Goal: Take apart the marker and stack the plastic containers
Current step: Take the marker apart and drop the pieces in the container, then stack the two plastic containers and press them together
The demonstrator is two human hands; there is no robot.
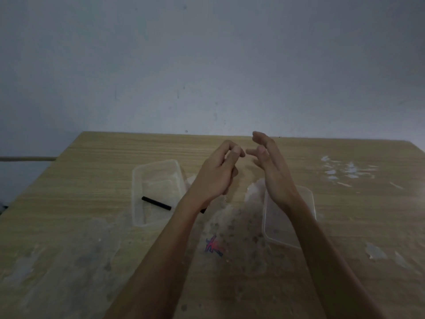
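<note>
Two bare forearms reach up from the bottom edge over a worn wooden table (92,171), its near surface blotched with grey stains and a small red-and-blue scribble (214,247) between the arms. Past the scribble, a clear plastic container (308,203) sits on the right, partly hidden behind the right forearm. On the left stands a second clear container (156,171), well apart from the first, with a black marker piece (156,203) lying slanted inside it. Another dark bit (203,210) peeks out just beside the left wrist; what it is cannot be told.

Above the containers, both hands are raised off the table. The left hand (216,173) has its fingers curled loosely inward, thumb near the fingertips, pinching nothing visible. The right hand (273,166) is held edge-on with fingers loosely spread and slightly bent, also empty. Their fingertips are near each other but not touching.

Farther right, white scuffs (345,169) mark the tabletop. Beyond the table's far edge rises a plain grey wall (207,65).
</note>
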